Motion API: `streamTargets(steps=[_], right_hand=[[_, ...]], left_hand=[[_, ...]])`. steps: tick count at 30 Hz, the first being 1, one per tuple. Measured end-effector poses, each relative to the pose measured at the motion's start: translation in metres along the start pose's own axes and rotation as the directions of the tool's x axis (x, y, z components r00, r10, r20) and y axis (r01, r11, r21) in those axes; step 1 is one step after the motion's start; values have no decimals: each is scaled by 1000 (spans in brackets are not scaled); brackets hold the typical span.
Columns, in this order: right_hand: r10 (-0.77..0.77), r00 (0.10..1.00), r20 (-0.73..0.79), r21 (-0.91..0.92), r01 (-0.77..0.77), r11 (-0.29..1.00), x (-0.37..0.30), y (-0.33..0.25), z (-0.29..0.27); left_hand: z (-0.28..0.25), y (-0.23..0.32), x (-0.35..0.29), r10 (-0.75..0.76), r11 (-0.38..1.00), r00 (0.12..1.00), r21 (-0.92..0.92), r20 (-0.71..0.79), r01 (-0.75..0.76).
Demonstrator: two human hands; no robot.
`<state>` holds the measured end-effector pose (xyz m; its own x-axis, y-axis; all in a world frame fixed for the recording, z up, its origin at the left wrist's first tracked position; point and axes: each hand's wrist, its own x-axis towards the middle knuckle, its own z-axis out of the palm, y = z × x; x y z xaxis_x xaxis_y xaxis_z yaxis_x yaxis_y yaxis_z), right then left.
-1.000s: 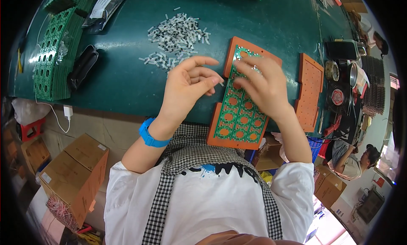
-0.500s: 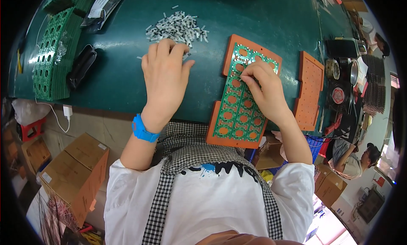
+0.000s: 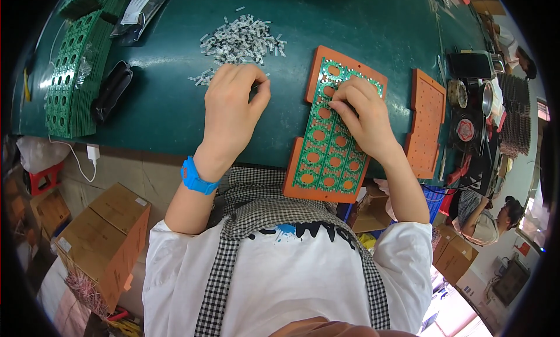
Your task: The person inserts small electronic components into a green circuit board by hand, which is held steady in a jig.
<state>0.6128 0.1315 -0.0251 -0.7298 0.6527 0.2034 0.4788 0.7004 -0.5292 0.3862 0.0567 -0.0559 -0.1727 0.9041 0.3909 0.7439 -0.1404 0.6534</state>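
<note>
My left hand [image 3: 233, 106], a blue watch [image 3: 199, 176] on its wrist, is at the near side of a heap of small pale strip-like pieces [image 3: 242, 38] on the green table. Its fingers curl downward and its fingertips are hidden, so what they hold does not show. My right hand [image 3: 363, 115] is over a green circuit board panel [image 3: 313, 158] with rows of round openings. Thumb and forefinger pinch close to the panel's surface; anything between them is too small to make out. The panel lies in an orange-brown tray [image 3: 297, 188] that projects past the table's near edge.
A second orange-brown tray [image 3: 424, 127] lies to the right, beside tins and a black container [image 3: 468, 67]. At the left stand stacked green panels [image 3: 70, 74], a black open case [image 3: 114, 92] and a dark bag [image 3: 140, 15]. Cardboard boxes [image 3: 102, 238] are on the floor.
My left hand has drawn back slightly from the heap, its fingers curling in more, and a few loose pieces now show beside it. My right hand stays almost in place at the panel.
</note>
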Motion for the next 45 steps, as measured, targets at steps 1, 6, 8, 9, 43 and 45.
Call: streamTargets(steps=[1, 6, 8, 9, 43, 45], right_hand=[[-19, 1000, -10, 16, 19, 1000, 0, 0, 1], [13, 998, -66, 58, -9, 998, -3, 4, 6], [32, 997, -76, 88, -26, 996, -3, 5, 7], [22, 996, -84, 86, -14, 996, -3, 6, 8], [-384, 916, -120, -336, 327, 884, -6, -26, -2], [-489, 868, -93, -356, 429, 830, -14, -30, -2]], left_hand=[[-1, 3, 0, -21, 995, 1000, -93, -12, 20], [-2, 10, 0, -102, 950, 995, -294, 19, 103], [-2, 13, -2, -165, 910, 979, -365, 120, 198], [-2, 13, -4, -164, 909, 979, -366, 121, 197], [5, 31, -22, -260, 230, 766, -732, 588, 641], [5, 34, -24, -237, 186, 756, -735, 610, 652]])
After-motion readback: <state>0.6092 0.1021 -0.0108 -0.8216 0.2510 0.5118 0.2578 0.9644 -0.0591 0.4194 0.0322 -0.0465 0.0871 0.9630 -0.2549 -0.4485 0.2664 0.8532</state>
